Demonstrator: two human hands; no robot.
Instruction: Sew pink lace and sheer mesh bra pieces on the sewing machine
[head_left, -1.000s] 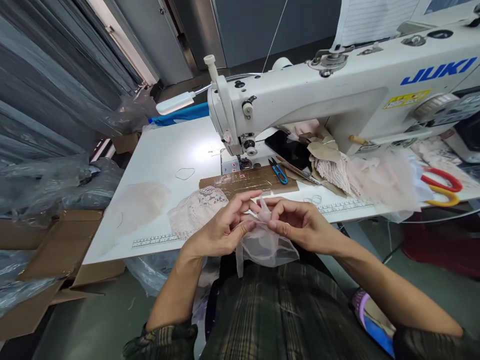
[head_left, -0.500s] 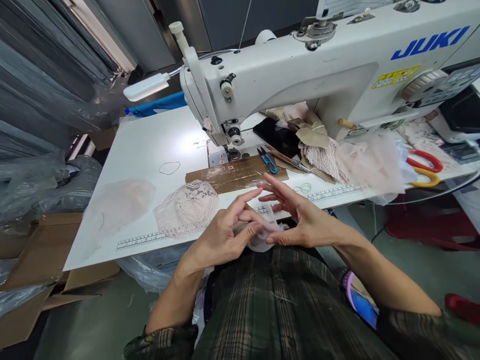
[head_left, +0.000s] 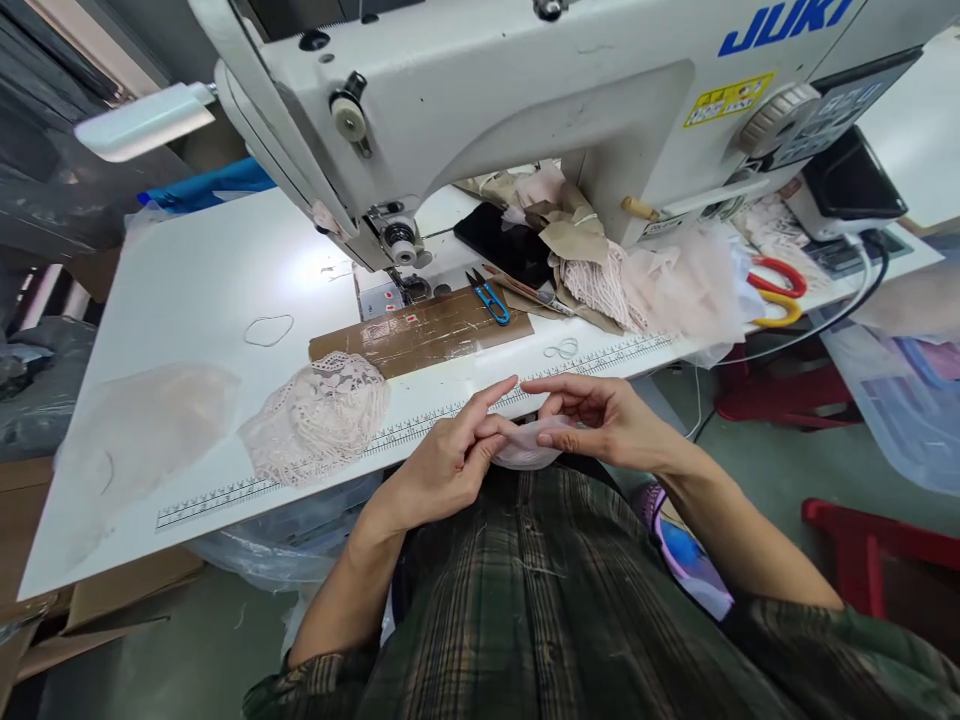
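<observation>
White table (head_left: 225,270) holds lace piece (head_left: 319,420), snips (head_left: 489,298), sewing machine (head_left: 525,90).

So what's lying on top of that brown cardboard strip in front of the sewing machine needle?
On the brown cardboard strip lie blue-handled thread snips at its right end and shiny clear tape along its surface. What the strip itself covers on the white table cannot be seen.

Lace piece (head_left: 319,418) nr thread snips (head_left: 491,298)
</observation>
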